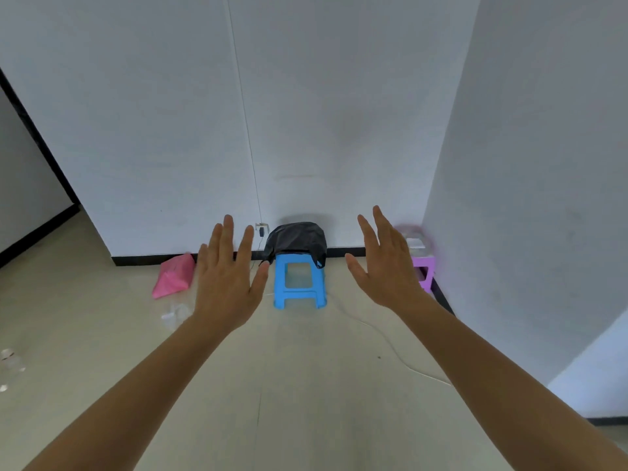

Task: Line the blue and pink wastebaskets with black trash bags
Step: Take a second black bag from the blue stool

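Observation:
A black trash bag (296, 239) covers a rounded object standing on a blue plastic stool (299, 282) against the far wall; what is under the bag is hidden. A pale pink wastebasket (415, 240) sits on a purple stool (424, 271) in the right corner, partly hidden by my right hand (384, 263). My left hand (228, 273) is raised left of the blue stool. Both hands are held out in front of me, palms forward, fingers spread, holding nothing and well short of the stools.
A pink plastic bag (174, 276) lies on the floor by the left baseboard. Clear plastic scraps (175, 314) lie near it and at the far left. A white cable (390, 345) runs across the beige floor. A wall outlet (261, 228) is beside the stool.

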